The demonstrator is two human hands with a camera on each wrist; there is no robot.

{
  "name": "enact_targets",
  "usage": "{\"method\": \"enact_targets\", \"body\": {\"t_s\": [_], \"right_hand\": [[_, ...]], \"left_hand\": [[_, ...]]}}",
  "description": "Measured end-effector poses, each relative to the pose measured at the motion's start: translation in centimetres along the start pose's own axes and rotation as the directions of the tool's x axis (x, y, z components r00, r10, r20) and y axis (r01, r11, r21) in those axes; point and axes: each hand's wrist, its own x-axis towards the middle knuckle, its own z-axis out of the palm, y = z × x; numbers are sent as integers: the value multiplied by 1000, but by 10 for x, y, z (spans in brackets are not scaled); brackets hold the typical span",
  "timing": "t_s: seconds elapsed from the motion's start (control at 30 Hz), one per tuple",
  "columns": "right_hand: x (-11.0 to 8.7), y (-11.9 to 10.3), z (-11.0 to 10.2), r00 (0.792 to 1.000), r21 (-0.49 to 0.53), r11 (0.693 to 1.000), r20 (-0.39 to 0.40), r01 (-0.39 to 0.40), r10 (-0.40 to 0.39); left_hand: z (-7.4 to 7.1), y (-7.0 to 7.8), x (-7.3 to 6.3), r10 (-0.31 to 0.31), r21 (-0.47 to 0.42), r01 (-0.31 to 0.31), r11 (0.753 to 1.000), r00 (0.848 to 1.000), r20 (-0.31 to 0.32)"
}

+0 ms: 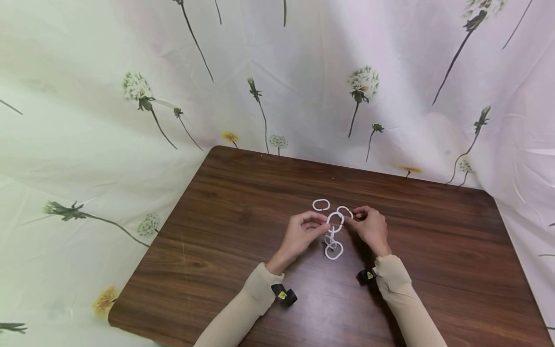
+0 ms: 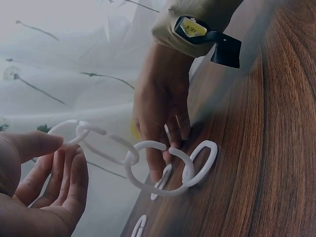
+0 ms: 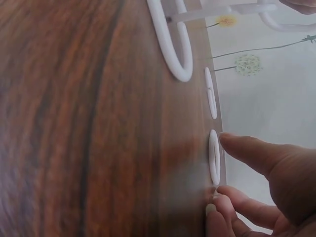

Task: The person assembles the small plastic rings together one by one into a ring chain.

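My left hand pinches a white plastic chain ring between thumb and fingertips. From it hangs a short chain of several linked white rings, the lowest ring close over the table. Each ring has a small gap in its loop, clear in the left wrist view on a middle ring. My right hand is lowered to a loose white ring lying flat on the table. Its thumb and fingers are spread apart, their tips right at that ring's edge.
Another loose white ring lies on the table farther back, left of the one by my right hand. The brown wood-grain table ends at a flower-print cloth hanging behind and around it.
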Motion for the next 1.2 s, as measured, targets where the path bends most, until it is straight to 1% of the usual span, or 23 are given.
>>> {"method": "enact_targets", "body": {"t_s": [0.3, 0.47, 0.6, 0.73, 0.83, 1.0, 1.2], "right_hand": [[0, 0, 0, 999, -23, 999, -4, -39, 39], [1, 0, 0, 999, -30, 999, 4, -37, 37], [2, 0, 1, 1000, -22, 1000, 9, -16, 16], [1, -1, 2, 1000, 8, 1000, 8, 19, -19], [0, -1, 3, 999, 54, 998, 17, 46, -47], [-2, -1, 4, 996, 110, 991, 29, 81, -85], [-4, 2, 4, 994, 175, 980, 24, 100, -105]], "left_hand": [[1, 2, -1, -5, -7, 5, 1000, 1000, -2], [1, 1, 0, -5, -4, 5, 1000, 1000, 0], [2, 0, 1, -1, -6, 1, 1000, 1000, 0], [3, 1, 1, -9, -12, 9, 1000, 1000, 1], [3, 2, 1, -20, -11, 20, 1000, 1000, 6], [3, 3, 0, -21, -7, 21, 1000, 1000, 5], [2, 2, -2, -19, -7, 19, 1000, 1000, -2]]}}
